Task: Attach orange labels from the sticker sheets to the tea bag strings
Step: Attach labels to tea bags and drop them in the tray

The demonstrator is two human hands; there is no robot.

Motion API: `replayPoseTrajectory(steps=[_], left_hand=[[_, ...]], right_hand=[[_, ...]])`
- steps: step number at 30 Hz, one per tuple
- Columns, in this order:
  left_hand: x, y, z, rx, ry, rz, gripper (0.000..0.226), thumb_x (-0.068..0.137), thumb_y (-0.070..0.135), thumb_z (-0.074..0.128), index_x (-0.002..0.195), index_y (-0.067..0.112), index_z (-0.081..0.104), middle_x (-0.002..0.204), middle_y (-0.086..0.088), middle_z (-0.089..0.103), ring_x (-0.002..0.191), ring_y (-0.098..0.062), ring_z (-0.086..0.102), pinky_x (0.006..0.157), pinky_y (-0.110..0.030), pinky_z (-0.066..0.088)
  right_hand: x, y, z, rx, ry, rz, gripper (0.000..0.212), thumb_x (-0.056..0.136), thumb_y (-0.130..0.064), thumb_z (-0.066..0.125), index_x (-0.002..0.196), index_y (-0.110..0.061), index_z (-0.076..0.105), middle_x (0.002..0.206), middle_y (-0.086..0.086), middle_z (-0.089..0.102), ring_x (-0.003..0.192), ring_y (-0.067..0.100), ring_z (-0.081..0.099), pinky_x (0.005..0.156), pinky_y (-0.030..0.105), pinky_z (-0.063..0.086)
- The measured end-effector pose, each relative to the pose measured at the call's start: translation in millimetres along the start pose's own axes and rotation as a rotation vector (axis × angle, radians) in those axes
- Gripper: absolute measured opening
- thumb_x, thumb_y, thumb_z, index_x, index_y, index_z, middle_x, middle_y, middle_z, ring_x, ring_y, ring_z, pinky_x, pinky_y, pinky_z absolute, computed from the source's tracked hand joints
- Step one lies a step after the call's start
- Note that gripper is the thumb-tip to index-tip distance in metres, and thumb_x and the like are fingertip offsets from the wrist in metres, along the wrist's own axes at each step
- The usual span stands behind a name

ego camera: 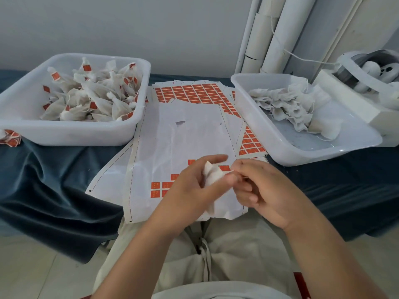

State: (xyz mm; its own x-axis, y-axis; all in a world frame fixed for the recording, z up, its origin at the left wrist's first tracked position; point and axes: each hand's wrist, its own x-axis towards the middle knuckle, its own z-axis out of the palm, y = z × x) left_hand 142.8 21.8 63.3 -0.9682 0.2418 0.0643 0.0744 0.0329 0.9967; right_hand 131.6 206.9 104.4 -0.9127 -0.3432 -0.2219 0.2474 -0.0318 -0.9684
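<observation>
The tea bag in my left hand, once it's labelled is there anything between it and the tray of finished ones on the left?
Nothing visible blocks it. The tea bag sits in the left hand above the sticker sheet; only bare sheet and blue cloth lie between it and the open-topped left tray.

Low surface (54, 186) was draped in a dark blue-green cloth (345, 190), wrinkled at front left. On it: a white tub (71, 134) at left, full of labelled tea bags; a second white tub (280, 147) at right, holding unlabelled bags. Between the tubs lay overlapping sticker sheets (172, 134), mostly peeled white, orange labels left at far end and near edge. A small clump of orange labels (10, 140) lay beside the left tub. White box (367, 108) at far right.
</observation>
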Motion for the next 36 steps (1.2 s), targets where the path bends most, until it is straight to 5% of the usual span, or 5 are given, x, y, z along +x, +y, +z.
replayPoseTrajectory(steps=[3,13,23,30,36], left_hand=[[1.4,4.1,0.5,0.109,0.132,0.098,0.017,0.090,0.056,0.071,0.083,0.040,0.071,0.065,0.019,0.059,0.055,-0.002,0.051,0.049,-0.015,0.040],[-1.2,6.2,-4.9,0.373,-0.018,0.199,0.043,0.105,0.052,0.043,0.084,0.021,0.064,0.068,0.012,0.055,0.060,-0.008,0.051,0.058,-0.021,0.041],[0.5,1.2,-7.9,0.133,-0.110,0.106,0.023,0.103,0.036,0.063,0.088,0.028,0.079,0.077,0.011,0.068,0.070,-0.007,0.060,0.066,-0.022,0.048],[2.9,-1.5,-5.1,-0.097,-0.173,0.215,0.022,0.102,0.028,0.066,0.118,0.024,0.081,0.148,0.014,0.060,0.149,-0.003,0.040,0.110,-0.022,0.044],[-1.3,5.7,-3.1,-0.251,-0.100,0.186,0.021,0.103,0.026,0.063,0.105,0.022,0.084,0.108,-0.008,0.080,0.123,-0.010,0.068,0.102,-0.015,0.046]], right_hand=[[4.8,1.8,-5.0,0.307,-0.059,-0.020,0.033,0.093,-0.016,0.054,0.063,-0.019,0.043,0.056,-0.006,0.033,0.042,0.005,0.027,0.039,0.018,0.029],[7.2,-0.3,-11.4,0.407,-0.058,-0.105,0.029,0.097,-0.027,0.061,0.069,-0.018,0.057,0.059,-0.006,0.038,0.044,0.006,0.033,0.042,0.020,0.035],[-1.4,-6.4,-29.3,-0.040,0.066,-0.222,0.020,0.100,-0.028,0.058,0.092,-0.019,0.075,0.077,0.001,0.055,0.062,0.013,0.046,0.059,0.022,0.045],[1.2,4.5,-6.7,-0.409,0.083,-0.277,0.018,0.104,-0.027,0.063,0.095,-0.029,0.078,0.077,-0.001,0.067,0.066,0.009,0.056,0.065,0.021,0.050],[-2.8,3.8,1.9,-0.509,0.035,-0.279,0.025,0.104,-0.021,0.065,0.096,-0.038,0.080,0.079,-0.004,0.075,0.064,0.006,0.062,0.065,0.019,0.053]])
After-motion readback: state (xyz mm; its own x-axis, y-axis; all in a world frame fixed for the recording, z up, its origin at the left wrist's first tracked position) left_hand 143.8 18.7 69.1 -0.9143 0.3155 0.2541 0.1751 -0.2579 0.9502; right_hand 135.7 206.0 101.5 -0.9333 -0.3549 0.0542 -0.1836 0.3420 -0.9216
